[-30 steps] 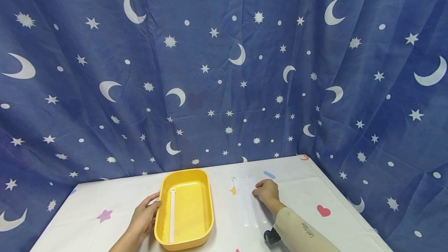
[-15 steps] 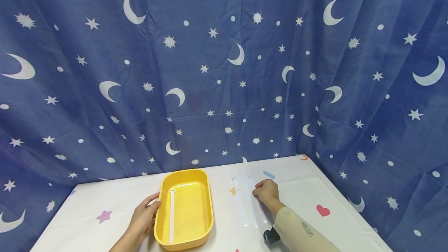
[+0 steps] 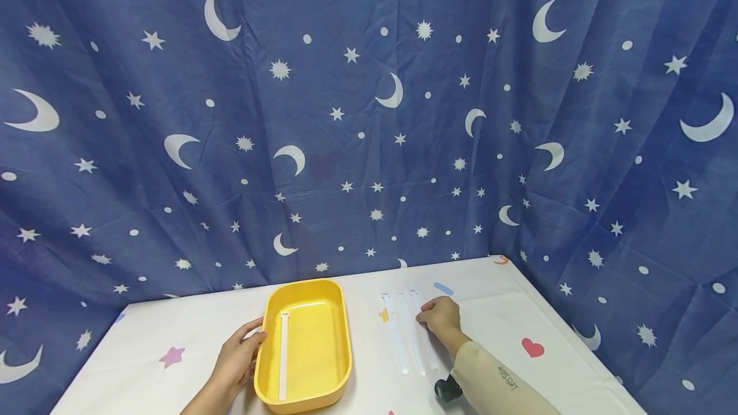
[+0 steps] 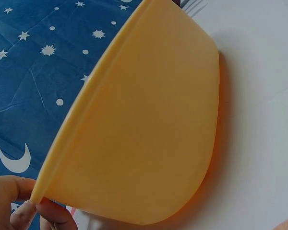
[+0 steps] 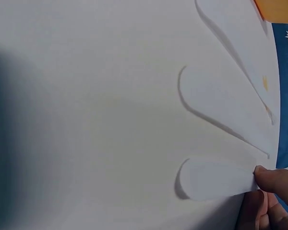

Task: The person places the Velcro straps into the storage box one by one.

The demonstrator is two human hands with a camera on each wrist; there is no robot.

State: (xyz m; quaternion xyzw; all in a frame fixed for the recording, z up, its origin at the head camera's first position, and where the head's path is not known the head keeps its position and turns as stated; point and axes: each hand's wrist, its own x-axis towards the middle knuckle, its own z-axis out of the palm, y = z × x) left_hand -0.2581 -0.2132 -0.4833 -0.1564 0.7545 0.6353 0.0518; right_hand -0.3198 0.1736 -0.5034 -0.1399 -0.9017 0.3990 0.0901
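My left hand (image 3: 237, 356) holds the left rim of a yellow rectangular tray (image 3: 316, 357); in the left wrist view its fingers (image 4: 20, 187) pinch the rim's edge. One white strap with a slotted head (image 3: 284, 354) lies lengthwise along the tray's left side. To the right of the tray, my right hand (image 3: 442, 320) pinches a white strap (image 5: 213, 181) between thumb and fingertips near its head end; its rounded tail points back toward the wrist camera. Two more white straps, the middle one (image 3: 411, 338) and the left one (image 3: 395, 337), lie side by side on the table.
The white tablecloth (image 3: 576, 351) has printed shapes, among them a red heart (image 3: 533, 347) and a pink star (image 3: 172, 356). A blue curtain (image 3: 346, 114) with moons and stars stands behind and to the right. A black rounded object (image 3: 447, 389) shows beside the right forearm.
The tail of the strap in my right hand has shifted slightly and looks fainter against the cloth. Both hands and the tray stay where they were.
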